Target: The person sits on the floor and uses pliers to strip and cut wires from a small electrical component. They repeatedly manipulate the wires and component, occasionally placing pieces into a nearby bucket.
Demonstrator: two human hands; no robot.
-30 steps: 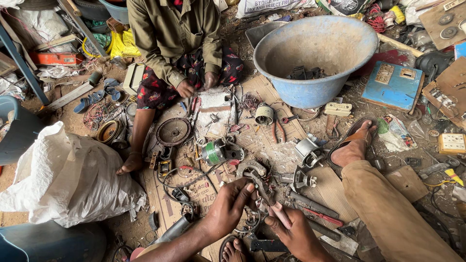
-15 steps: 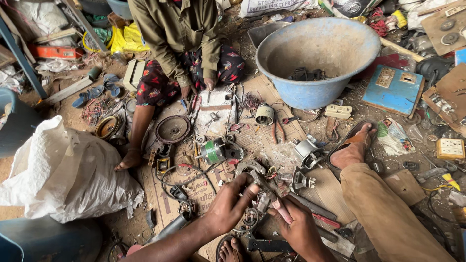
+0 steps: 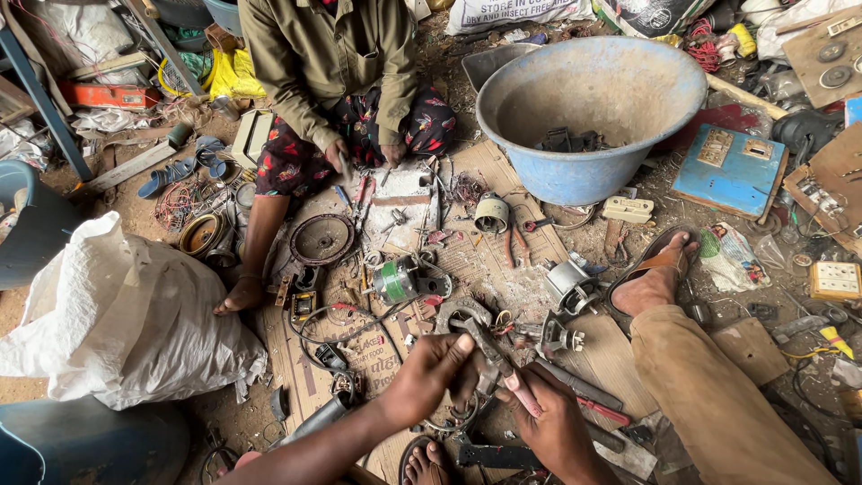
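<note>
Flattened cardboard [image 3: 359,359] is covering a dirt floor that is carrying scrap parts, a blue basin [image 3: 593,117] and a white sack [image 3: 117,314]; a second person is sitting opposite. The left hand [image 3: 431,373] is keeping its grip clamped on a small metal part [image 3: 485,373] just above the cardboard. The right hand [image 3: 557,427] is gripping pink-handled pliers [image 3: 507,368], which are touching that part. Compared with half a second ago, both hands are staying in place.

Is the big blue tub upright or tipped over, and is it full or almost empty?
The blue tub stands upright, mouth open upward. It is almost empty: only a few dark metal parts lie on its bare bottom.
</note>
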